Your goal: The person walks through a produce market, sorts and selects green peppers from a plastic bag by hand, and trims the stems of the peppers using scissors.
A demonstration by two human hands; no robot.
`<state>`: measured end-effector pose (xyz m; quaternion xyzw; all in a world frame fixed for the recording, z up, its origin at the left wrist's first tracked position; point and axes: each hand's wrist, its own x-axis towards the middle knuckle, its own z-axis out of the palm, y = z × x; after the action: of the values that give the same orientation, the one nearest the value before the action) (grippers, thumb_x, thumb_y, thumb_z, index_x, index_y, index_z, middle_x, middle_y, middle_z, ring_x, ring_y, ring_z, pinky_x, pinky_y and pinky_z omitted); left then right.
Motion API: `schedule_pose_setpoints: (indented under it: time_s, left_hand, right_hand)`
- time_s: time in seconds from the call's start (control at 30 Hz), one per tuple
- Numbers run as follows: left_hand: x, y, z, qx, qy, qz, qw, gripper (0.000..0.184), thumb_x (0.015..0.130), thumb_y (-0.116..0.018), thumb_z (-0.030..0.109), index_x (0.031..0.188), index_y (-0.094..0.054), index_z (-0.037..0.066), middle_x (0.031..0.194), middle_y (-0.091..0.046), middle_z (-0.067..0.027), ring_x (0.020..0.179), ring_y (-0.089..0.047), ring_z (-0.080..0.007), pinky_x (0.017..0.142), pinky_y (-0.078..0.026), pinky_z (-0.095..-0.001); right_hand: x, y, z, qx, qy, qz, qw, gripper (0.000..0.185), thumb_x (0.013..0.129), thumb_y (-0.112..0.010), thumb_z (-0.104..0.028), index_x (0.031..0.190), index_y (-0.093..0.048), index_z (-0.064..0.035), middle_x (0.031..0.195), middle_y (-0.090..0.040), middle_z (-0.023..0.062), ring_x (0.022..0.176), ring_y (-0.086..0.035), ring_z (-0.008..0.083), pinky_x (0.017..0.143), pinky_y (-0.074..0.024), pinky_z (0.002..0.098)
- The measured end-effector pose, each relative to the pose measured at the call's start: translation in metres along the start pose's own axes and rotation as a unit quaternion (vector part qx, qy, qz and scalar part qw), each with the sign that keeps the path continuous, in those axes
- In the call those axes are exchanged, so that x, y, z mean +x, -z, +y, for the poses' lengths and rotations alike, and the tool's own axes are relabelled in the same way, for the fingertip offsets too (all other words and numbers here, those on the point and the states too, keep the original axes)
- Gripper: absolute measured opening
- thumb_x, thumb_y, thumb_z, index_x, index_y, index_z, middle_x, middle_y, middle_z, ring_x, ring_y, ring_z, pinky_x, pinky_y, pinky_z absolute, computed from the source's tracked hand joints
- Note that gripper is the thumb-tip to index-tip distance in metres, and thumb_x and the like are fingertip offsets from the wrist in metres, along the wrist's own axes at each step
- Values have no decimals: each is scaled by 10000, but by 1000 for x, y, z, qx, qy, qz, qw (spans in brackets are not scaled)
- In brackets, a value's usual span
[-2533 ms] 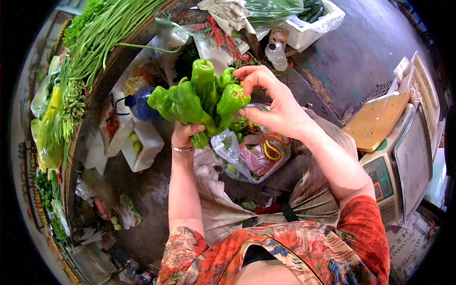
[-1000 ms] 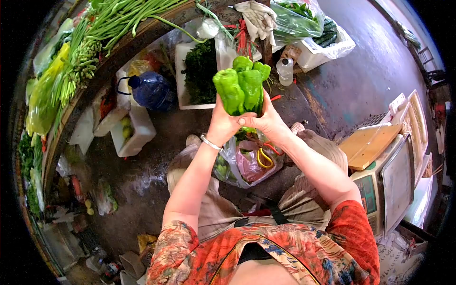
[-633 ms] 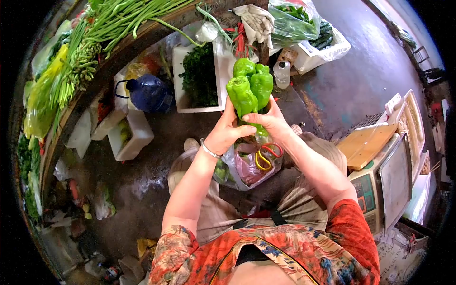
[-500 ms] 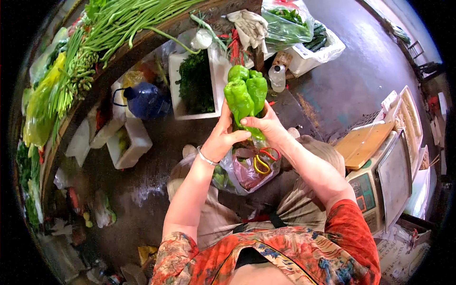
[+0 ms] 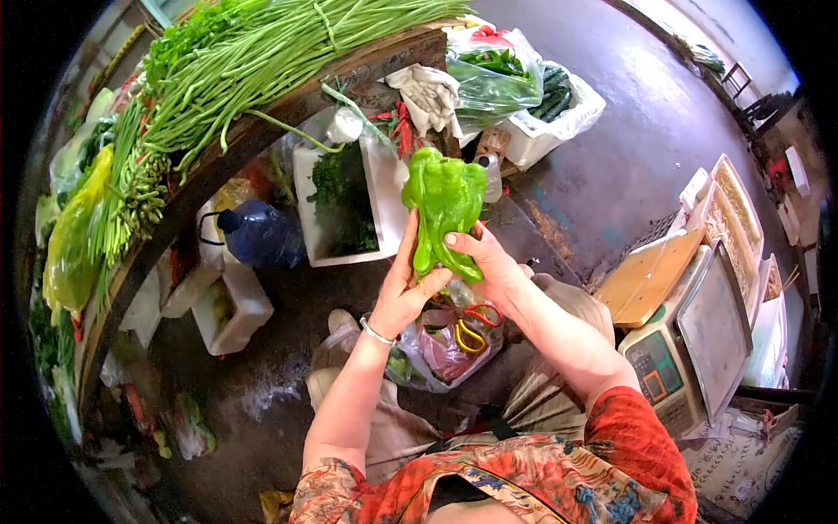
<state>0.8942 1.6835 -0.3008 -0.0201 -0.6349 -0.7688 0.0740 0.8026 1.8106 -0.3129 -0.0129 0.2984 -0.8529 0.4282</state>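
Observation:
Both hands hold a bunch of large green peppers (image 5: 443,203) in front of me. My left hand (image 5: 407,295) is closed against their left side, a bracelet on its wrist. My right hand (image 5: 491,262) grips them from the right, the thumb lying across the front of the lower peppers. How many peppers there are is hard to tell, as they overlap. Just below, a plastic bag (image 5: 436,356) sits between my knees. Scissors (image 5: 472,339) with red and yellow handles rest on it.
Long beans (image 5: 262,74) lie on the wooden shelf at upper left. Beneath stand a white foam box (image 5: 390,210) with dark leafy greens and a blue jug (image 5: 262,234). A scale (image 5: 711,327) and wooden board (image 5: 650,278) are on my right. Cucumbers (image 5: 554,92) fill a lined box behind.
The view has tilted, so the surroundings sit lower in it. The peppers have turned in my hands, showing a broader side with their lower ends spread apart. Both hands still hold them.

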Motion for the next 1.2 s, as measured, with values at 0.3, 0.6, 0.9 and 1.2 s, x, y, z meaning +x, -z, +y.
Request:
schedule_pose_setpoints:
  time_s: [0.3,0.6,0.9,1.2]
  left_hand:
    - [10,14,-25,23,68,11,997,800,846,-628,38,1489,-161,135,1468,-314,-118,1250,-431,-236,912,-436,-290]
    - [112,12,-41,187,165,-20,968,616,795,-626,24,1370,-406,46,1290,-515,-117,1053,-546,-171,877,-461,-281]
    - [342,9,-87,645,-158,-76,744,575,709,-593,33,1257,-433,-36,1311,-410,-266,1249,-381,-409,1018,-369,-445]
    - [453,15,-98,774,25,-138,618,472,730,-625,216,1174,-542,81,1190,-563,-201,1184,-468,-351,983,-360,-477]
  right_hand:
    - [49,6,-82,-63,109,-3,992,572,727,-761,-237,1208,-474,-119,1024,-616,45,885,-615,180,619,-529,330]
    - [120,75,-200,-145,157,12,977,386,791,-732,-226,1109,-543,-114,949,-632,21,783,-605,141,520,-474,286]
    - [228,116,-276,-335,204,26,920,491,765,-748,-241,1160,-503,-83,935,-616,19,744,-597,105,511,-472,236]
    - [293,124,-308,-455,394,49,797,736,672,-774,-163,1307,-423,-43,1133,-588,98,1066,-534,208,939,-404,324]
